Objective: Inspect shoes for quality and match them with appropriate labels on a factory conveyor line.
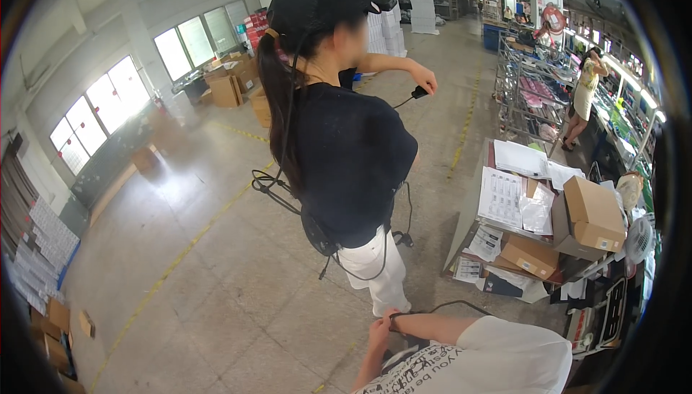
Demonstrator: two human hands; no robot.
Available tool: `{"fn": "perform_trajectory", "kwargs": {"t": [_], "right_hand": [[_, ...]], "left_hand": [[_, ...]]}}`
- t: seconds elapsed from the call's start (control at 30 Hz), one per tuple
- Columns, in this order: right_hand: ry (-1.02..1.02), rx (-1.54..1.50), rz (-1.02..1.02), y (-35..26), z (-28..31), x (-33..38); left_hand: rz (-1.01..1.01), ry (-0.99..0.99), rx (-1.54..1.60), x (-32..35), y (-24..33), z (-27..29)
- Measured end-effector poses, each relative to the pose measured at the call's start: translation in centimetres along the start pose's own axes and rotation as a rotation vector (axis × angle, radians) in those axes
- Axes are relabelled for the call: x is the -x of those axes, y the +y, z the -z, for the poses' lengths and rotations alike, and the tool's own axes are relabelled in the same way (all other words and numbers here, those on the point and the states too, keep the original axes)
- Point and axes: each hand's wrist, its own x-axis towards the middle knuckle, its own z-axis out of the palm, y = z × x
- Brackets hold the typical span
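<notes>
Warehouse floor (216, 279) fills the frame. At lower centre, the wearer's hands: right hand (398, 320) closed around a black cable (450, 305); left hand (378, 333) touches it, grip unclear. Cardboard boxes (591, 214) crowd the worktop (468, 206) at right.

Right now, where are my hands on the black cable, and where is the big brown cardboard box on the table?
hands (380, 325), head view, clasped knuckles.
black cable (440, 306), head view, arc by forearm.
brown cardboard box (595, 210), head view, top face.

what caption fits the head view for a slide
Wearer's hands grip a black cable behind a co-worker in a warehouse.
</notes>
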Motion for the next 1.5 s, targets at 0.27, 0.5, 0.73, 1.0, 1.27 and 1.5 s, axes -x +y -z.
{"fn": "perform_trajectory", "kwargs": {"t": [0.27, 0.5, 0.73, 1.0, 1.27, 1.5], "right_hand": [[0.24, -0.268, 0.033, 0.0, 4.2, 1.7], [0.29, -0.705, -0.093, 1.4, 8.9, 4.0], [0.341, -0.673, -0.26, 2.0, 2.9, -6.3], [0.266, -1.001, -0.403, 1.0, 4.4, -4.7], [0.18, -1.363, -0.568, -1.9, 2.9, -2.8], [0.022, -1.267, -0.444, -3.1, 1.6, -4.7]], "left_hand": [[-0.074, 0.171, 0.016, 0.1, 2.4, 0.2], [-0.42, 0.225, -0.113, -0.4, 2.7, 1.7], [-0.652, 0.358, -0.493, 1.0, 4.9, 0.8], [-0.707, 0.448, -0.756, -1.0, 1.1, 2.6], [-0.536, 0.413, -0.801, -1.6, -0.7, 4.2], [-0.382, 0.448, -0.604, -1.0, -2.0, 4.7]]}}
